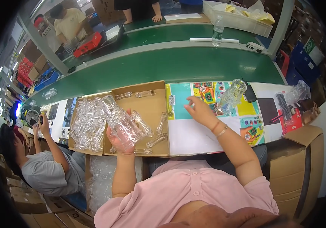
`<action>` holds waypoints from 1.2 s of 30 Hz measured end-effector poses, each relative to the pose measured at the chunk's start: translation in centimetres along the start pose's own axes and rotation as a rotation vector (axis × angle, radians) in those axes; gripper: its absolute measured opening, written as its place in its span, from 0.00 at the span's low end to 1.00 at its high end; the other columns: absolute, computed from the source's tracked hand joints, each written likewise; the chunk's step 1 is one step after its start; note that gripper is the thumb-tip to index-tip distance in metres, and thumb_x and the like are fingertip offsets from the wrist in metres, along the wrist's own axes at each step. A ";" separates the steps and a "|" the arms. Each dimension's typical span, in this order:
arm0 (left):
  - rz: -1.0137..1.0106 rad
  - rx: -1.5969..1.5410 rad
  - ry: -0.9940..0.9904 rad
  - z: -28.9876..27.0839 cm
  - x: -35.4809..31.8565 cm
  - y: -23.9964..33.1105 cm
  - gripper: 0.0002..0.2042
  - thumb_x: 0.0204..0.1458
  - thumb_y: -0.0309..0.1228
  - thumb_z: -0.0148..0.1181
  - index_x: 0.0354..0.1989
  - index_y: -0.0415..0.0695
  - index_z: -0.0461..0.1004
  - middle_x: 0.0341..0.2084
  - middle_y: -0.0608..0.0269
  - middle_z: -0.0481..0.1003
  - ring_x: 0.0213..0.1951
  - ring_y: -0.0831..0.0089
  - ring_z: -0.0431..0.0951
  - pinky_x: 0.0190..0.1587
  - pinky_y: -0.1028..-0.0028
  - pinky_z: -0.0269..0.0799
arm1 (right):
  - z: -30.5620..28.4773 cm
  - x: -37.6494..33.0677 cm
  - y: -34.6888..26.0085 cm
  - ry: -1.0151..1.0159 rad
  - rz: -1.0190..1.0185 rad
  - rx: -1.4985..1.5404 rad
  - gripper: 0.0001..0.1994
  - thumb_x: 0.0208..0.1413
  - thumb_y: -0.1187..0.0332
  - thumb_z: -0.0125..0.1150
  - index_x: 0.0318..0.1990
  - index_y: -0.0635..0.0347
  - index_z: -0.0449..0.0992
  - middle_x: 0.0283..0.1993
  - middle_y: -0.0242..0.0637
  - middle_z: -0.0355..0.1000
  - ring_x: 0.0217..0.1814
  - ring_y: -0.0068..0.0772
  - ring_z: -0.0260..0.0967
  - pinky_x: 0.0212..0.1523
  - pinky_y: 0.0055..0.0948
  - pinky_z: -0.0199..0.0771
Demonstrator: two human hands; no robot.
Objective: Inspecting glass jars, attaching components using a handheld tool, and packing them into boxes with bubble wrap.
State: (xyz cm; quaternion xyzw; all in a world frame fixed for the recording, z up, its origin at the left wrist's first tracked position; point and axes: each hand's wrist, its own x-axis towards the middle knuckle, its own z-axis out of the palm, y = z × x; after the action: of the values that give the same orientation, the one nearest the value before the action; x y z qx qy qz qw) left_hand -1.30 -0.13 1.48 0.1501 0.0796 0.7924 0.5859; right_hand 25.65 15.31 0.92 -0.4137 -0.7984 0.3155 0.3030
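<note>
My left hand (116, 142) is wrapped round the lower side of a clear bottle-shaped vessel (123, 121), which it holds tilted above a shallow cardboard tray (140, 125). In that tray lie several short clear tubes with flared ends (160, 123). My right hand (202, 113) hovers over a colourful printed sheet (182, 102), fingers apart and nothing in them. To its right stands a second clear vessel (233, 97) with a wide rim, and to its left a small clear tube (170, 105) lies on the sheet.
A heap of clear tubes (89, 123) fills the tray's left part. Beyond runs a green belt (163, 64), with a water bottle (217, 32) on the ledge behind it. At my left sits a person in grey (49, 171). A cardboard box (292, 163) stands at my right.
</note>
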 end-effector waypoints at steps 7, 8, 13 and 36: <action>0.003 0.036 -0.025 1.1 -0.3 -0.9 0.36 0.48 0.57 0.43 0.53 0.34 0.60 0.53 0.45 0.62 0.61 0.51 0.51 0.61 0.54 0.48 | 6.2 5.3 -0.8 0.018 -0.027 -0.334 0.21 0.42 0.63 0.56 0.41 0.69 0.63 0.33 0.52 0.69 0.37 0.52 0.68 0.38 0.43 0.70; 0.041 0.127 0.034 1.2 -0.2 -1.1 0.37 0.48 0.58 0.42 0.54 0.34 0.60 0.51 0.45 0.64 0.60 0.50 0.54 0.61 0.53 0.48 | 6.2 5.3 -1.4 -0.058 0.042 -0.303 0.21 0.40 0.67 0.54 0.42 0.69 0.62 0.35 0.54 0.68 0.38 0.53 0.67 0.39 0.43 0.70; -0.046 0.063 -0.048 1.6 -0.5 -1.1 0.37 0.48 0.59 0.41 0.58 0.39 0.55 0.43 0.46 0.70 0.51 0.48 0.66 0.59 0.47 0.48 | 6.7 4.7 -0.5 -0.083 -0.024 -0.332 0.23 0.42 0.72 0.51 0.48 0.72 0.58 0.37 0.55 0.65 0.39 0.54 0.67 0.40 0.42 0.69; 0.170 1.005 -0.180 9.4 -1.0 -7.5 0.39 0.38 0.49 0.65 0.54 0.38 0.53 0.42 0.58 0.66 0.43 0.69 0.69 0.46 0.69 0.66 | -5.2 -8.5 -6.9 0.075 0.129 1.226 0.21 0.60 0.56 0.41 0.55 0.61 0.60 0.30 0.32 0.66 0.26 0.18 0.63 0.24 0.17 0.63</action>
State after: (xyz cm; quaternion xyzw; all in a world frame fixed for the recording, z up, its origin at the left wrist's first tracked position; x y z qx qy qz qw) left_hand 8.90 0.67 7.95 0.4867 0.3873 0.6849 0.3796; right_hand 30.34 6.22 7.49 -0.2226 -0.4339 0.7201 0.4936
